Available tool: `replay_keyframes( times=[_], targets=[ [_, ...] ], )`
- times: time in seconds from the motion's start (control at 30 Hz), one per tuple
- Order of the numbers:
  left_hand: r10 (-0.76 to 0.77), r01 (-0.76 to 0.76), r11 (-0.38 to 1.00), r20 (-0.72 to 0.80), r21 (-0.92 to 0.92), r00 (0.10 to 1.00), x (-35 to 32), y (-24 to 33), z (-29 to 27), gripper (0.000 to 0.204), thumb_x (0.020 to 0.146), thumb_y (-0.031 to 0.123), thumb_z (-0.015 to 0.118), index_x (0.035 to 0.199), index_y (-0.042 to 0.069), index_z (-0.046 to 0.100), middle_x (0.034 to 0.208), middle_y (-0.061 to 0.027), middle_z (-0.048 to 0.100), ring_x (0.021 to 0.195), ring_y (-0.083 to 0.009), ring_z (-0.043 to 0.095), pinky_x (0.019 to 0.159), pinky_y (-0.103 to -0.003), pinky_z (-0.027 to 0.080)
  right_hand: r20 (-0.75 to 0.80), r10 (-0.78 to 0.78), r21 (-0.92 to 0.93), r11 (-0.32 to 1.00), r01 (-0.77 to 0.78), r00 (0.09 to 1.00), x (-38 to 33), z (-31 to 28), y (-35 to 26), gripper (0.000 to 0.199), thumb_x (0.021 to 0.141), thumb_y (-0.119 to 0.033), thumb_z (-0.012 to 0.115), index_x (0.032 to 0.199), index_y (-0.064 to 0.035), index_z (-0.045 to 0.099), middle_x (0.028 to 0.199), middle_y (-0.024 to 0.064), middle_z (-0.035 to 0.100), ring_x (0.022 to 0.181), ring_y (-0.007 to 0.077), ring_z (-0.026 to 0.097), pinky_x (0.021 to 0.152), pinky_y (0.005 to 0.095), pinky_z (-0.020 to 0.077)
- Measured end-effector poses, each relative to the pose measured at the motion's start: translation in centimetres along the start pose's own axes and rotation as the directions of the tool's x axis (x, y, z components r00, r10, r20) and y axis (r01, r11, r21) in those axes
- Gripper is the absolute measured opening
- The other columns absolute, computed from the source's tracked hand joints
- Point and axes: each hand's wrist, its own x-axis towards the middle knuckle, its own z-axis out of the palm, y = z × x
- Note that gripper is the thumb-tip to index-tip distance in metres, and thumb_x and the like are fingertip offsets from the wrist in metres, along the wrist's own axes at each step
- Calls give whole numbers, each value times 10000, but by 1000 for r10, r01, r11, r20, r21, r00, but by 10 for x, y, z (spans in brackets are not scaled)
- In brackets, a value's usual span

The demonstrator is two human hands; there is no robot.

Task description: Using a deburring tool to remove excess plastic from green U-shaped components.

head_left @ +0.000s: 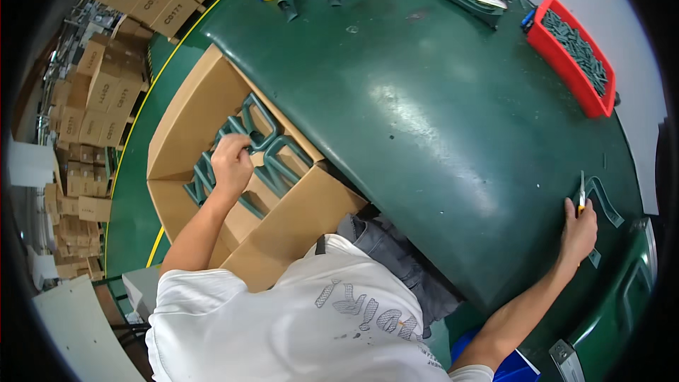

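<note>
I keep my left hand (231,159) clamped on one dark green plastic handle-shaped frame (249,143) in the open brown cardboard box (297,219) and should lift it straight, while my right hand (580,230) grips a small yellow-handled knife (581,194) on the green table (424,120).

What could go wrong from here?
The right hand holds a small knife with its blade up while the left hand reaches into the box; with attention split, the blade might nick a finger. The green frames lie interlocked, so pulling one could snag others.
</note>
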Motion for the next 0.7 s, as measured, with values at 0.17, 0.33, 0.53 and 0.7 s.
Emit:
replay_keyframes(
  times=[0.17,0.33,0.53,0.7],
  targets=[
    [205,-224,870,-91,-440,974,79,107,39,242,653,-145,501,777,-1,651,856,-135,666,806,-274,654,727,-326,516,-51,-130,268,953,139,990,-9,-10,-17,421,762,-255,711,1063,27,625,1004,189,634,912,354,617,780,408,485],
    [152,414,500,547,-760,823,117,240,93,235,848,95,593,1036,-44,611,851,-120,660,784,-184,653,633,-278,506,-385,-440,586,563,583,812,-28,-25,-53,346,680,-21,719,1011,21,627,945,159,634,837,332,605,753,367,495],
    [332,706,289,759,-647,560,156,325,139,296,862,205,623,1053,-14,570,836,-72,613,689,-114,560,550,-252,437,-417,-679,443,429,787,605,-43,-34,-80,421,554,43,642,972,-12,643,913,64,634,745,242,575,623,345,499],
    [87,648,-217,647,-730,758,145,362,158,118,846,147,611,916,65,562,772,-5,551,644,-97,507,574,-259,418,-317,-129,859,381,342,940,-36,-26,-72,374,725,-69,731,1073,14,621,961,84,650,712,146,570,638,266,476]
  ],
)
